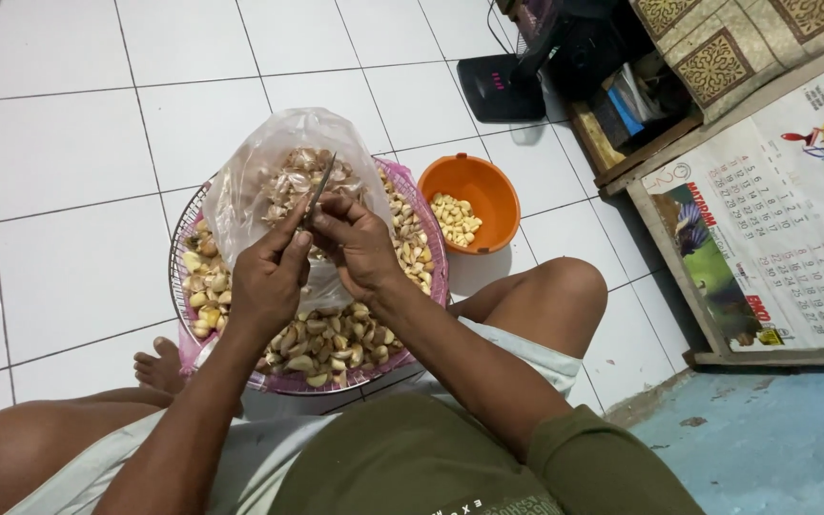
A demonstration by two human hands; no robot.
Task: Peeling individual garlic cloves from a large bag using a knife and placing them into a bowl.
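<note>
Steel blade up in your left hand (267, 277), the knife (318, 198) meets a garlic clove (328, 212) pinched tight in your right hand (360, 250) over the pink basket (428, 234) — you're mid-peel, so next needs a light, careful pull.

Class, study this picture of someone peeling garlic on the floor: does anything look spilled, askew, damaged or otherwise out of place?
Nothing stands out. The left hand holds a small knife against a clove in the right hand. Unpeeled garlic stays in the pink basket, skins in the plastic bag, peeled cloves in the orange bowl.
</note>
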